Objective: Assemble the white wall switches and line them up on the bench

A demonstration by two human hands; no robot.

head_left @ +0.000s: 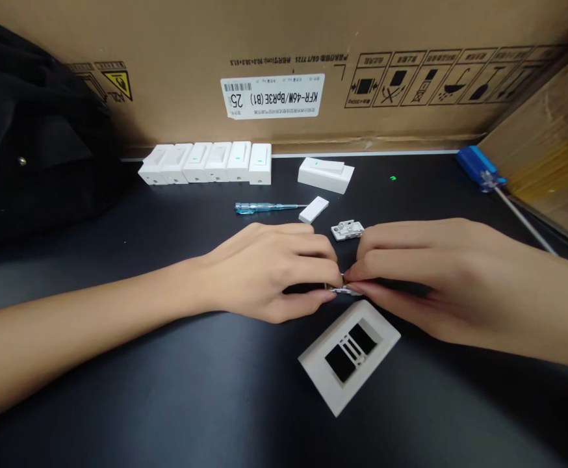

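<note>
Two bare hands meet over a black workbench, pinching a small switch part (345,290) between them at the centre of the view. The part looks white with a glint of metal, and the fingers hide most of it, so its exact form cannot be made out. The left hand (269,273) comes in from the left, its fingers curled and closed in on the part, while the right hand (425,279) reaches across from the right, its fingertips (351,276) meeting the left fingertips (330,273) at the piece. Both grips are tight and narrow, with almost no gap.

Just below the hands, a white switch plate (349,356) lies askew on the black workbench (167,390), its dark openings split by a white bar. Just above them sit a white switch bracket (347,229) and a white rocker cap (313,209), beside a blue voltage tester screwdriver (264,208). Farther back stand a larger white switch module (325,174) and a row of six white switch modules (206,162), against a cardboard carton (271,96). A blue-handled screwdriver (481,168) lies at right, a black bag (30,130) at left.
</note>
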